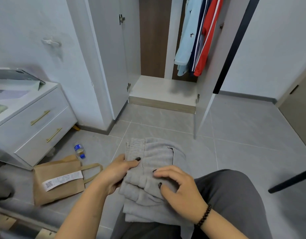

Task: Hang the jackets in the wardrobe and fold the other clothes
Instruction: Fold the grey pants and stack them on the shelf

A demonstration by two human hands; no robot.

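A folded grey knit garment (154, 163) lies across my lap in several layers. My left hand (116, 173) grips its left edge, thumb on top and fingers underneath. My right hand (179, 188) rests on top of the folded layers with curved fingers pressing down. Ahead stands the open wardrobe (163, 90), where a light blue jacket (185, 42), a navy striped jacket (197, 40) and a red jacket (208, 38) hang on the right side.
A white drawer unit (36, 121) stands at the left. On the grey tiled floor beside it lie a brown paper bag (59, 180) and a plastic bottle (79, 150). A dark chair leg (291, 180) juts in at the right.
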